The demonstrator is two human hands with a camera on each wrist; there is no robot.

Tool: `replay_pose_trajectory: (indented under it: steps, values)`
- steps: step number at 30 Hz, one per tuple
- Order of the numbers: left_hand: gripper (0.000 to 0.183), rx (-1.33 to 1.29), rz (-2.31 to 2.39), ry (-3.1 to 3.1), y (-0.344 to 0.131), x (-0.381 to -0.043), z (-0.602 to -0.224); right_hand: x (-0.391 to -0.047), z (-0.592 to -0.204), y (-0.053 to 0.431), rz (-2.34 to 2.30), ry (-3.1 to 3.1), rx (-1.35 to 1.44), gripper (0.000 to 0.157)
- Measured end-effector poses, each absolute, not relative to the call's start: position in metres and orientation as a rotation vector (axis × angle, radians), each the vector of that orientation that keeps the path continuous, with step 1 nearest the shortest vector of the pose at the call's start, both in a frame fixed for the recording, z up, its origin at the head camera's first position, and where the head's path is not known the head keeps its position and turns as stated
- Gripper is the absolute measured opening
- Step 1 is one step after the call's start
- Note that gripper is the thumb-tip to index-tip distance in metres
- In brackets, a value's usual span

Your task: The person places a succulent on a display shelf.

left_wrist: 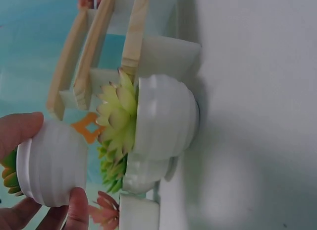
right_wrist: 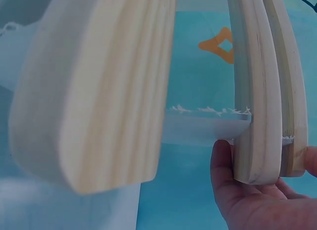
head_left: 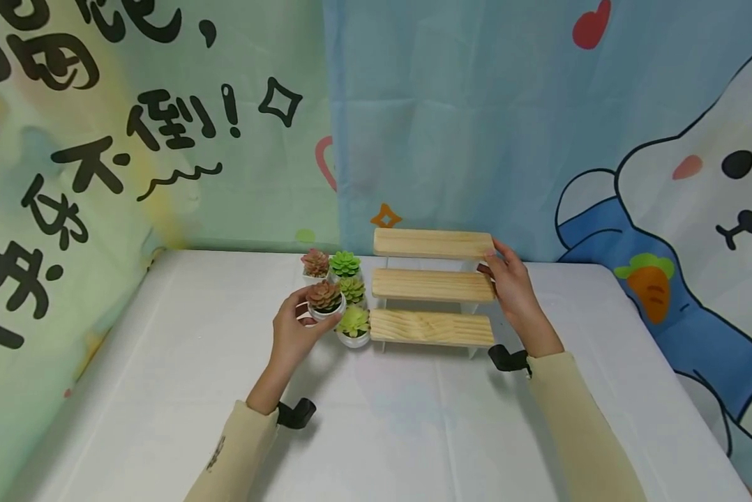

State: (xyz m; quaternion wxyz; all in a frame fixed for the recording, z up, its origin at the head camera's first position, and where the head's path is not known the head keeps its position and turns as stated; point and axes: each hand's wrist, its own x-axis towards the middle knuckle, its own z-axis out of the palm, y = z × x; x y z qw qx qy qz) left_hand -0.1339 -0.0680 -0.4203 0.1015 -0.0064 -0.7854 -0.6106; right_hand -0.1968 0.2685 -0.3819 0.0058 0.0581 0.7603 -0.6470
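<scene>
My left hand (head_left: pixel 290 329) holds a reddish-brown potted succulent (head_left: pixel 324 296) by its white round pot, raised over the table. In the left wrist view, thumb and fingers pinch that pot from both sides. Just right of it stand several small potted succulents, among them a yellow-green one (head_left: pixel 354 322), a bright green one (head_left: pixel 344 263) and a pinkish one (head_left: pixel 316 263). My right hand (head_left: pixel 515 296) grips the right end of a three-tier wooden plant stand (head_left: pixel 432 286). The right wrist view has its fingers around the middle board (right_wrist: pixel 257 116) and its thumb at the top one (right_wrist: pixel 292 111).
The white-covered table (head_left: pixel 376 432) runs back to printed cloth backdrops (head_left: pixel 464 125) with large characters and a cartoon animal. The stand's white side supports (left_wrist: pixel 166 54) rest close beside the yellow-green succulent's pot. A black wrist-camera mount (head_left: pixel 296 413) juts from each sleeve.
</scene>
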Motion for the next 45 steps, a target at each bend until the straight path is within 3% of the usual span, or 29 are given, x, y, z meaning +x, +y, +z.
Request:
replay_pose_trajectory:
  steps: [45]
  values:
    - [0.065, -0.439, -1.697, -2.371, 0.007, -0.172, -0.362, -0.195, -0.380, 0.276, -2.042, 2.320, 0.175, 0.062]
